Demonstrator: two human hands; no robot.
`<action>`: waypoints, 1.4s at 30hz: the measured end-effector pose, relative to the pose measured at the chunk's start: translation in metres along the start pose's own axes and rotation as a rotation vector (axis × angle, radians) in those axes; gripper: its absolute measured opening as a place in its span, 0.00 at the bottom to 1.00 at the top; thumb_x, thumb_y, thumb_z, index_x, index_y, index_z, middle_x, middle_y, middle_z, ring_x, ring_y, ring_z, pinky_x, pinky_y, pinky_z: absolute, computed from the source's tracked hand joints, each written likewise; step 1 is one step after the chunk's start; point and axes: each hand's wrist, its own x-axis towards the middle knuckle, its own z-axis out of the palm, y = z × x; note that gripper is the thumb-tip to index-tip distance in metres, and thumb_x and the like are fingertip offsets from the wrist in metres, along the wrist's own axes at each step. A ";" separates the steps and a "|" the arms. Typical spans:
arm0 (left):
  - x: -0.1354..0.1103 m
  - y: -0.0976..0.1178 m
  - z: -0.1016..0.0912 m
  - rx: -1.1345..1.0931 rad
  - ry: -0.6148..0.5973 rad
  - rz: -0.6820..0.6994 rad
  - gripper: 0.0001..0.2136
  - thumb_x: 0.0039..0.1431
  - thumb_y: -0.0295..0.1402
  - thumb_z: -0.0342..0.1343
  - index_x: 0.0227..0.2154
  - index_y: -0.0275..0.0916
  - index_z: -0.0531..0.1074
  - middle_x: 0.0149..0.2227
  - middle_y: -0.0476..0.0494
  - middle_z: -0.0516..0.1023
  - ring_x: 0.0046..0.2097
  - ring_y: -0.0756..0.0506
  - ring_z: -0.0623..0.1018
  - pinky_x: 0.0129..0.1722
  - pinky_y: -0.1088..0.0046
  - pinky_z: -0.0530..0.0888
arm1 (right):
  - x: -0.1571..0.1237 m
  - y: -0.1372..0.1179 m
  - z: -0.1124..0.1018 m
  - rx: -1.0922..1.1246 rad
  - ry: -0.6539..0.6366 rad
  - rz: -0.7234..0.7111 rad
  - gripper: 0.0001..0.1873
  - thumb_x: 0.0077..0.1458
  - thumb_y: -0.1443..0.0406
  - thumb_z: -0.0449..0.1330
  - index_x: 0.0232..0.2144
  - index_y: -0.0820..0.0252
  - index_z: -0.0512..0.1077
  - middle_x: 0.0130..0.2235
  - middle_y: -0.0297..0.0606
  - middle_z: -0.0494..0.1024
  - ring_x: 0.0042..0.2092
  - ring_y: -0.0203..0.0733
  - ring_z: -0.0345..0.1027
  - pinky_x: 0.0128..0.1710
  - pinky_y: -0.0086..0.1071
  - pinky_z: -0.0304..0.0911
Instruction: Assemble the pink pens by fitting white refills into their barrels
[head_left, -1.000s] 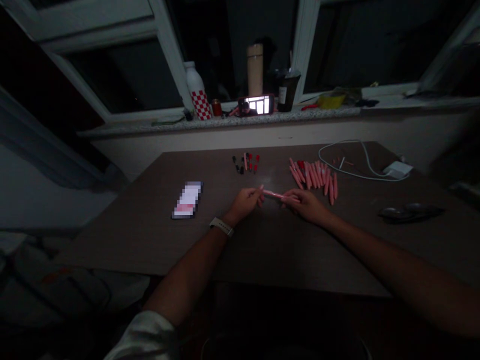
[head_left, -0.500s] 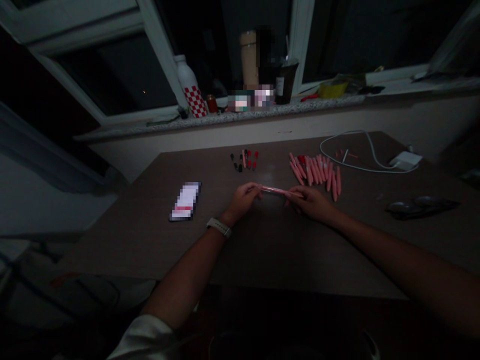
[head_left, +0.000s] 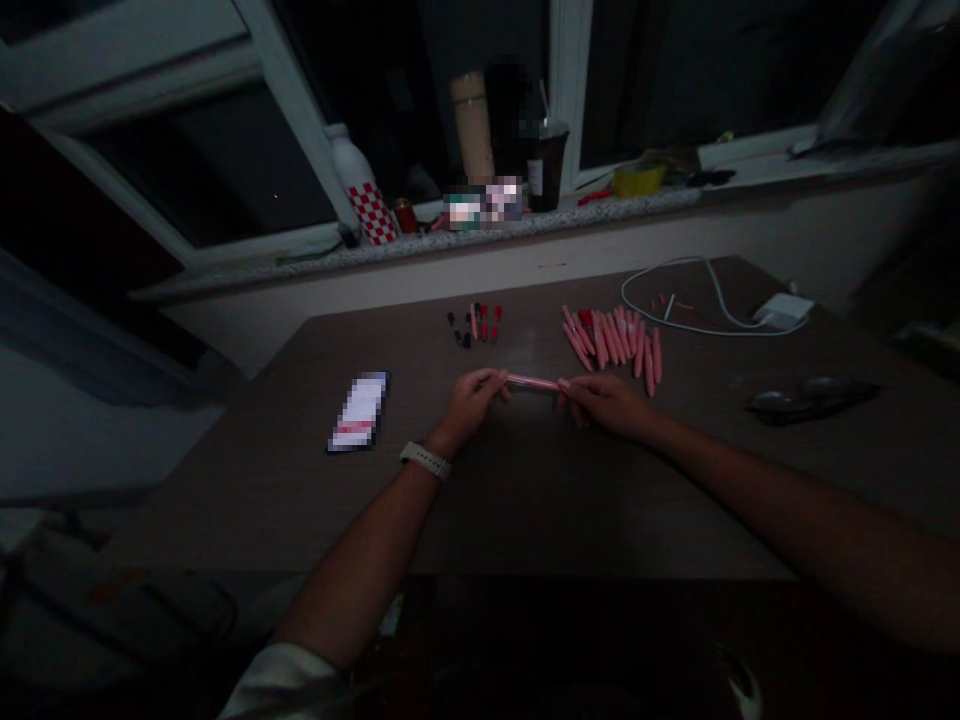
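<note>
A slim pink pen (head_left: 532,382) is held level just above the brown table (head_left: 525,480), one end in each hand. My left hand (head_left: 469,405), with a white watch on the wrist, pinches its left end. My right hand (head_left: 604,402) is closed on its right end. Behind my right hand lies a row of several pink pen barrels (head_left: 611,338). Behind my left hand sits a small cluster of red and black pen caps (head_left: 475,324).
A phone (head_left: 358,411) lies on the table's left part. A white charger and cable (head_left: 720,300) and a dark object (head_left: 810,397) are at the right. The windowsill (head_left: 465,235) carries bottles, a cup and another phone.
Both hands keep hold of the pink pen. It has levelled out and the hands sit a little further apart on it. The camera has shifted slightly.
</note>
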 end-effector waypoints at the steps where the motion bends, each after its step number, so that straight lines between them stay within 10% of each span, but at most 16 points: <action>1: 0.000 -0.001 0.000 -0.018 0.012 -0.007 0.20 0.61 0.48 0.50 0.25 0.35 0.71 0.19 0.52 0.64 0.22 0.53 0.61 0.24 0.76 0.58 | 0.000 0.001 0.000 0.007 0.008 0.002 0.25 0.61 0.48 0.49 0.29 0.61 0.73 0.19 0.31 0.71 0.20 0.33 0.62 0.21 0.26 0.52; 42: -0.001 -0.001 -0.003 -0.039 0.090 0.028 0.19 0.60 0.48 0.52 0.26 0.36 0.71 0.23 0.48 0.71 0.26 0.51 0.68 0.27 0.77 0.64 | 0.003 0.006 0.004 0.043 -0.019 -0.025 0.23 0.62 0.50 0.49 0.27 0.61 0.71 0.19 0.30 0.68 0.20 0.32 0.59 0.22 0.26 0.51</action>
